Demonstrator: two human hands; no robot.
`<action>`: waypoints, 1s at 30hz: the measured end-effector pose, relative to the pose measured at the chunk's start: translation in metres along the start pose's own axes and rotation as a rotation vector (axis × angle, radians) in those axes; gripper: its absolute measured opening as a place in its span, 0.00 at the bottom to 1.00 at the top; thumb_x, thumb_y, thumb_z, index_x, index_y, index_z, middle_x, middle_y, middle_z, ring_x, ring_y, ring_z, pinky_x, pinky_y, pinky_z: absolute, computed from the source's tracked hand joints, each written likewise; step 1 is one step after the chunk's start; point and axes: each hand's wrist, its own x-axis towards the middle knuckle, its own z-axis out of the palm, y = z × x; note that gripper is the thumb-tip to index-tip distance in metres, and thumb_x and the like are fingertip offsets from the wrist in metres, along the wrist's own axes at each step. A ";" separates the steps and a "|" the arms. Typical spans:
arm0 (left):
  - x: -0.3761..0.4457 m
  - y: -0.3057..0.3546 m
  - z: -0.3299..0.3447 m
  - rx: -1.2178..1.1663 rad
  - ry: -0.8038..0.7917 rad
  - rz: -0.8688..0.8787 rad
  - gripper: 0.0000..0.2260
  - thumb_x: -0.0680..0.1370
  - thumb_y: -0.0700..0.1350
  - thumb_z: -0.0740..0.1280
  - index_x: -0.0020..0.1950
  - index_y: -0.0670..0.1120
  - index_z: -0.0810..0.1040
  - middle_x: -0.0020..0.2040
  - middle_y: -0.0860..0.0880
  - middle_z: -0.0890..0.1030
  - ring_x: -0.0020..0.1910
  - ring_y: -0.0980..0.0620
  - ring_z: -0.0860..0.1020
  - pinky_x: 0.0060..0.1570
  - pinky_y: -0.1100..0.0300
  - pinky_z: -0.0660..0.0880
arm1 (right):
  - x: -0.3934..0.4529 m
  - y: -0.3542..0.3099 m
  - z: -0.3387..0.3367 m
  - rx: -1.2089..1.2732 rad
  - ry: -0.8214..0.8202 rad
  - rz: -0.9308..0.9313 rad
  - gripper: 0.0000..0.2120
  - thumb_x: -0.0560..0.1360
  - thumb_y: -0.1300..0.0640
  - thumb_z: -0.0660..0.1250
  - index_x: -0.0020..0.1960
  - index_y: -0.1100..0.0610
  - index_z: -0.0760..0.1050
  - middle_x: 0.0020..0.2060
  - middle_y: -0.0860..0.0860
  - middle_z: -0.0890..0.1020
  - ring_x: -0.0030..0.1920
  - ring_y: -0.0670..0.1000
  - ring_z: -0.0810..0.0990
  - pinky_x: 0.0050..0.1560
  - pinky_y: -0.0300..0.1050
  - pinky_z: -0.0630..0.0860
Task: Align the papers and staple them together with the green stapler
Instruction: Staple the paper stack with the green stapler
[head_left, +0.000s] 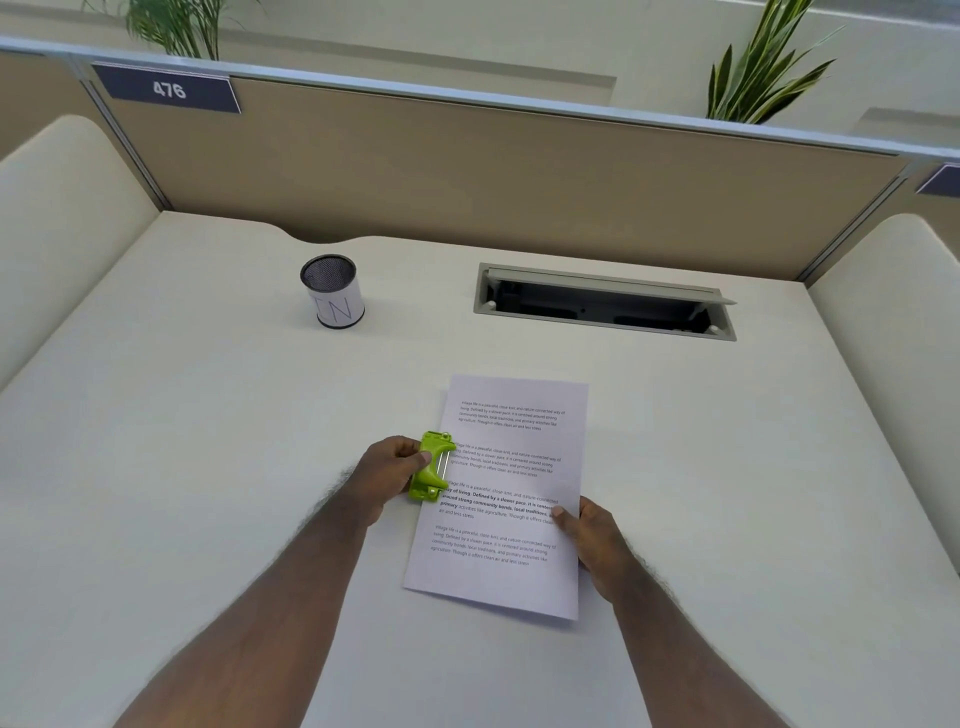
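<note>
A stack of white printed papers (511, 452) lies near the middle of the pale desk (208, 467), its edges lined up. My left hand (387, 475) grips the green stapler (430, 467), which sits against the papers' left edge, about halfway along it. My right hand (592, 540) holds the papers by their right edge near the lower corner, thumb on top of the sheet.
A mesh pen cup (332, 291) with a white label stands at the back left. An open cable hatch (602, 304) is sunk into the desk behind the papers. A tan partition (519, 171) closes the far side, and padded dividers flank the desk.
</note>
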 end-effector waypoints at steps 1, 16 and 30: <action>0.001 0.000 0.000 -0.011 0.007 -0.005 0.07 0.75 0.37 0.70 0.53 0.42 0.78 0.49 0.39 0.80 0.42 0.45 0.79 0.48 0.49 0.79 | 0.000 0.000 0.000 -0.011 -0.003 -0.001 0.10 0.79 0.62 0.64 0.59 0.55 0.79 0.56 0.56 0.85 0.56 0.59 0.83 0.60 0.61 0.78; 0.014 0.020 -0.007 -0.061 -0.096 -0.236 0.09 0.73 0.30 0.70 0.52 0.31 0.79 0.36 0.41 0.84 0.28 0.51 0.83 0.28 0.59 0.81 | 0.002 -0.004 0.001 -0.111 0.000 0.003 0.12 0.80 0.61 0.64 0.62 0.60 0.78 0.56 0.57 0.84 0.57 0.60 0.83 0.61 0.62 0.77; 0.024 0.013 -0.004 0.009 -0.002 -0.207 0.10 0.72 0.30 0.71 0.52 0.30 0.78 0.38 0.39 0.81 0.35 0.45 0.80 0.35 0.55 0.82 | 0.005 -0.001 -0.001 -0.045 -0.007 0.018 0.12 0.79 0.62 0.65 0.61 0.59 0.78 0.56 0.57 0.84 0.57 0.59 0.83 0.60 0.61 0.78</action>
